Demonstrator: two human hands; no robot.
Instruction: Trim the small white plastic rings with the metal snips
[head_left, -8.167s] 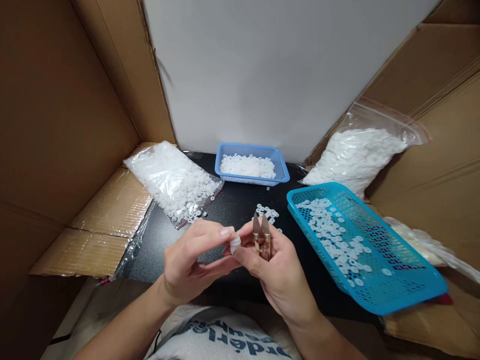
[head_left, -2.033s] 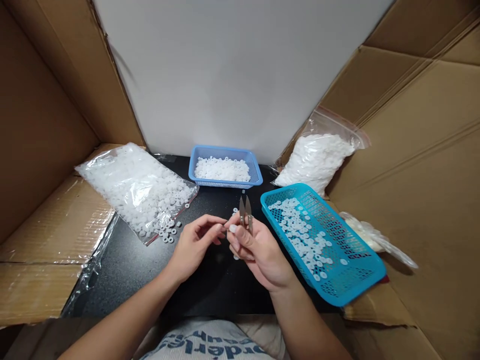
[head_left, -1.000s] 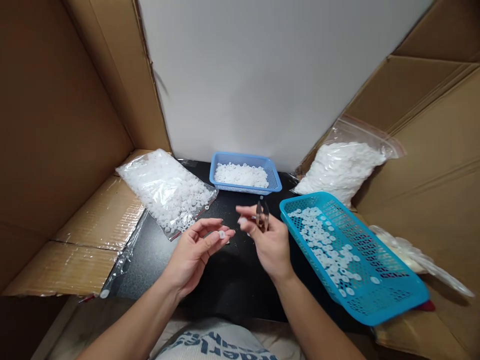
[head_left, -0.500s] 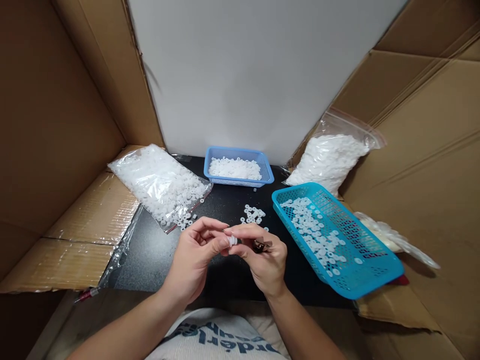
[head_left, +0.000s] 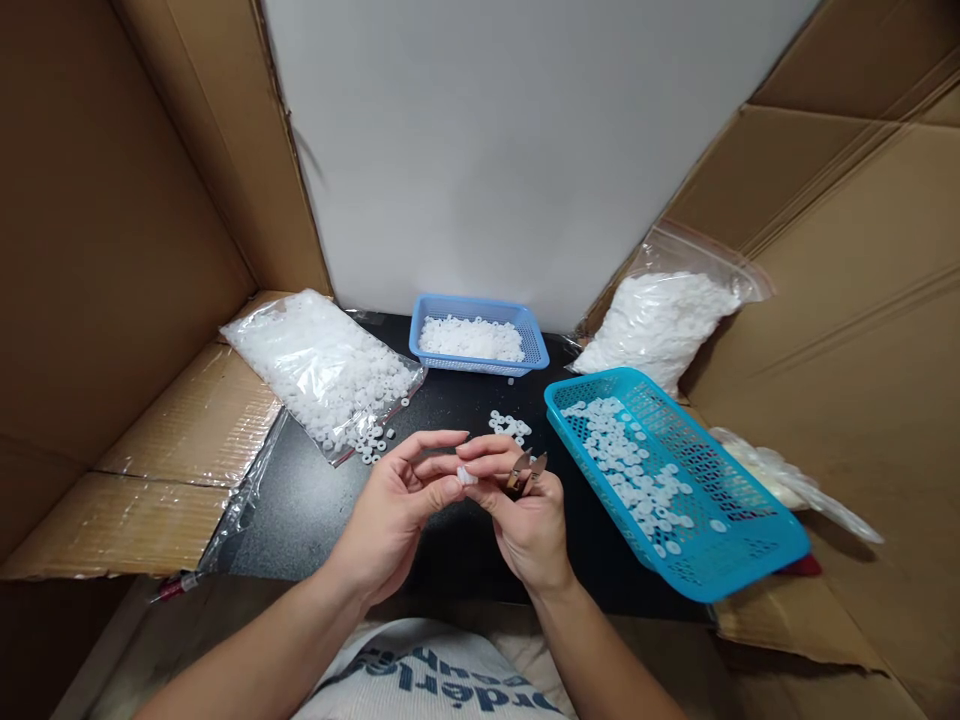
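Note:
My left hand (head_left: 397, 510) has thumb and fingers closed on a small white plastic piece (head_left: 466, 477) over the middle of the table. On its other side, my right hand (head_left: 529, 525) has its fingertips against the same piece. Tucked in that right hand is a pair of nippers (head_left: 527, 470); the parted metal jaws stick up between the fingers, while the handles are hidden by the palm. Just beyond both hands lies a small pile of white plastic rings (head_left: 510, 427) on the black table.
A blue basket (head_left: 480, 368) of white rings stands at the back, and a turquoise basket (head_left: 750, 560) with more is at right. A full plastic bag (head_left: 315, 370) lies at left, another bag (head_left: 660, 320) back right. Cardboard walls (head_left: 847, 300) flank the table.
The nippers have turned in my right hand, so their jaws now point up and show apart. My fingers have shifted around the white piece, which sits slightly higher.

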